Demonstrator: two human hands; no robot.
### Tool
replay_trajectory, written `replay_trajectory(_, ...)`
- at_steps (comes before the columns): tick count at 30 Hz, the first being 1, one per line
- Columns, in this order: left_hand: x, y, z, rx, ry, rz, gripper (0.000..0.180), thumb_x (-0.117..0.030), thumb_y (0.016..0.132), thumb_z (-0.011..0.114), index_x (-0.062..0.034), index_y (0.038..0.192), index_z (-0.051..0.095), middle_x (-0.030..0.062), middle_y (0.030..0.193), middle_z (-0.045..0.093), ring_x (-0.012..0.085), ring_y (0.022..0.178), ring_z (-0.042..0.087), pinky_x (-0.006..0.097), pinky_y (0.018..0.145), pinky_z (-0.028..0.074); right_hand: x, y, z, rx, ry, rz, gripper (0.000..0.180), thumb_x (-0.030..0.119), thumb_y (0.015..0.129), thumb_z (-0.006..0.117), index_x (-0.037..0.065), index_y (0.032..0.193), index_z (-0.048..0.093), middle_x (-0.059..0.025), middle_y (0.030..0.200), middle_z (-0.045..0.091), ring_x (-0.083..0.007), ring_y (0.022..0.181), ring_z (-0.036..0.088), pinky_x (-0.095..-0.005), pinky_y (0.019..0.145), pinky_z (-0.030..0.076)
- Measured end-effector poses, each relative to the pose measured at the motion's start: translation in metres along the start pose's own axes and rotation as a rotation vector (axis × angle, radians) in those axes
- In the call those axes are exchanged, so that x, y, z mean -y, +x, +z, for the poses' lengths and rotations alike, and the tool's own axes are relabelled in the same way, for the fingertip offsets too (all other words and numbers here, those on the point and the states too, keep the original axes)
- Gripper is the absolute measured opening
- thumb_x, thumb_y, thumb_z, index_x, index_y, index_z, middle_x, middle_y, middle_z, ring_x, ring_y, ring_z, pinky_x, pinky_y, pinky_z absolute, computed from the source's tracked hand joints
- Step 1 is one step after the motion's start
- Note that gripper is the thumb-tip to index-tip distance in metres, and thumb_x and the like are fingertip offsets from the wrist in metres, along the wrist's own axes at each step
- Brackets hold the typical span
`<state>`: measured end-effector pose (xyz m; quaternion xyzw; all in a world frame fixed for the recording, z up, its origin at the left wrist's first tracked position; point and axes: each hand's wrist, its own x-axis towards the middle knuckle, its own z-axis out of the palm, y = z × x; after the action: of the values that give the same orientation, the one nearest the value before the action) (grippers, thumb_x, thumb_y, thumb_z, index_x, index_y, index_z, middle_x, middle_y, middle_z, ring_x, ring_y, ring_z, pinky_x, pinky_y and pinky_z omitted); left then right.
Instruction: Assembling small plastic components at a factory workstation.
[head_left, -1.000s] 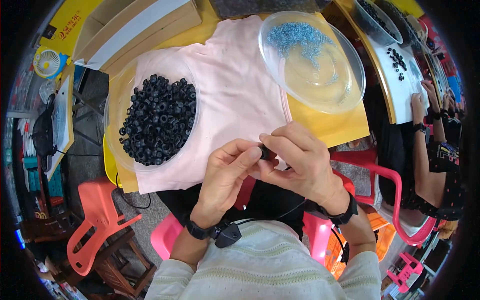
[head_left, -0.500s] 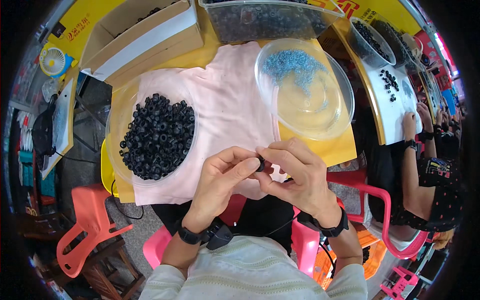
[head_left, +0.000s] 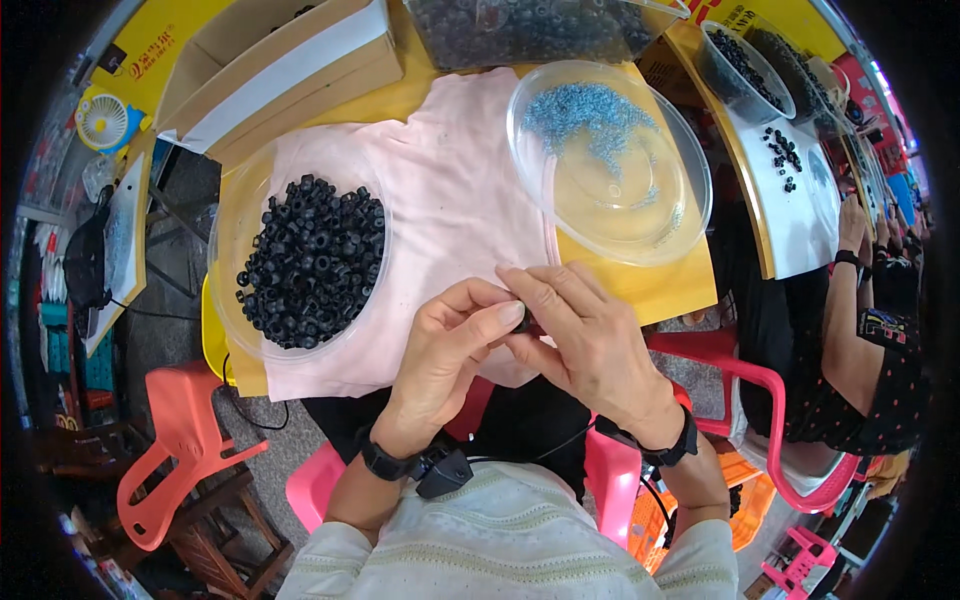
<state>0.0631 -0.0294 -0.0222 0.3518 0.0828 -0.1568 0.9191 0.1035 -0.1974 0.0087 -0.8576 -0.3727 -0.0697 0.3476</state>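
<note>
Narrowly parted left fingers [head_left: 503,317] pinching black piece [head_left: 525,322], right fingers [head_left: 548,296] curved alongside

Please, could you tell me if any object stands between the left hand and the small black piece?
Nothing visible does: the left hand pinches the small black piece. The right hand is close beside it; fingers partly hide the piece.

the left grip [head_left: 445,350] and right grip [head_left: 598,350] mostly hide a black part [head_left: 525,319] (shape unclear).
</note>
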Motion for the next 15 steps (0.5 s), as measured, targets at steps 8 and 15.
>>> replay_trajectory(8, 0.002, -0.016, 0.000, 0.044, 0.121, -0.010, 0.030, -0.024, 0.103, 0.051, 0.0029, 0.111, 0.061, 0.0097, 0.095, 0.068, 0.0154, 0.087, 0.068, 0.030, 0.081, 0.056, 0.003, 0.000, -0.004, 0.042, 0.014, -0.024, 0.050, 0.014, 0.074, 0.077, -0.002, 0.117, 0.059, -0.0138, 0.099, 0.062, -0.0296, 0.080, 0.061, -0.0371, 0.069, 0.052)
replay_trajectory(15, 0.013, -0.034, 0.002, -0.095, 0.206, 0.137, 0.025, -0.020, 0.102, 0.053, 0.0027, 0.110, 0.062, 0.0055, 0.091, 0.066, 0.0112, 0.084, 0.065, 0.027, 0.078, 0.055, 0.006, -0.006, 0.013, 0.027, 0.019, -0.134, 0.049, 0.011, 0.074, 0.077, -0.005, 0.115, 0.057, -0.0145, 0.095, 0.059, -0.0301, 0.078, 0.059, -0.0372, 0.067, 0.051)
